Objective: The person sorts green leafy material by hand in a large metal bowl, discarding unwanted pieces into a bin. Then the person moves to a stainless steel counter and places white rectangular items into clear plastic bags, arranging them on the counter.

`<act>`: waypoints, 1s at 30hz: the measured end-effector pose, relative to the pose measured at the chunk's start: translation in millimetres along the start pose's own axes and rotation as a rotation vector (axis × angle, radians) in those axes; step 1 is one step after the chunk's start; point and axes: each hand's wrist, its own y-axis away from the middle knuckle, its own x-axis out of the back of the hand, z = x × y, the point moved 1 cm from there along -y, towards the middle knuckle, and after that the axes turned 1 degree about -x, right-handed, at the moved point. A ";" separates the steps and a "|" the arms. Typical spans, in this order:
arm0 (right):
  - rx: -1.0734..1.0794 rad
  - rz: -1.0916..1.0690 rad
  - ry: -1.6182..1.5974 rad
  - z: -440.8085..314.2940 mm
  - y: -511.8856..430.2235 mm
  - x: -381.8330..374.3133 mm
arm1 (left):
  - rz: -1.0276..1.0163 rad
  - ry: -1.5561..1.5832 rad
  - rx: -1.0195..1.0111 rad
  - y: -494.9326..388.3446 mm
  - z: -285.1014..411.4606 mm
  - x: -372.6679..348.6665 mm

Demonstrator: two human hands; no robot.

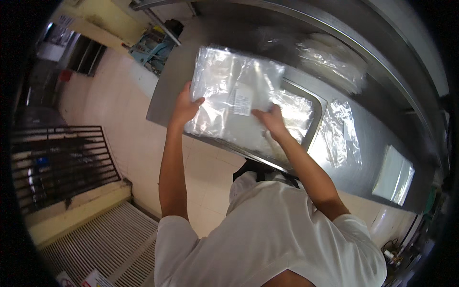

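Observation:
Both my hands grip a flat bundle of clear plastic bags (215, 82), raised over the left part of a steel table. My left hand (185, 107) has its left edge, thumb on top. On the right side, my right hand (270, 120) pinches the plastic near a white printed label (242, 102) that bears writing. Partly beneath the bundle is a rectangular steel tray (315, 120), and more clear plastic (296, 109) lies in it. The fingers under the bundle are hidden.
Clear plastic bags (340, 134) lie right of the tray, with a flat plastic-wrapped stack (393, 175) farther right. A plastic heap (331, 62) sits behind, under a steel shelf (322, 23). A barred metal grate (68, 161) and teal machinery (152, 50) stand to the left.

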 end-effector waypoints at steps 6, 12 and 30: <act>-0.021 0.170 0.932 -21.2 12.9 -19.5 | 0.218 -0.296 -0.238 -24.4 -60.0 -34.8; 0.774 0.213 1.181 -58.6 -42.6 -17.4 | 0.035 -0.323 -0.172 -44.7 -54.6 -29.2; 0.667 0.016 1.203 23.8 -89.0 -33.7 | 0.008 -0.838 -0.621 -113.5 -65.4 -108.6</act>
